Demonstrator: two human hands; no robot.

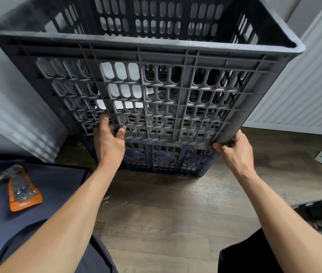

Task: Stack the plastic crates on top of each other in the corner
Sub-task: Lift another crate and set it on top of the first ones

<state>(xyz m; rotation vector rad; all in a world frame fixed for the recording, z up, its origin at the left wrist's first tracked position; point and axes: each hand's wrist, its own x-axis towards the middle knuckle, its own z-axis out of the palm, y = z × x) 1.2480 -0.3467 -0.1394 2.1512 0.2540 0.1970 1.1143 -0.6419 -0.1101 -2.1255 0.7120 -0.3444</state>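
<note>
Crate (156, 95) in grey, upright, mouth upward, above blue crate (166, 160)

orange packet (23, 191) on navy cloth (57, 184) | white radiator (303, 85) | wood floor (166, 213)

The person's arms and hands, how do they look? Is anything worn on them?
The left forearm and right forearm are bare, no sleeves showing. The left hand and right hand wear no gloves; no watch, ring or bracelet is visible.
</note>
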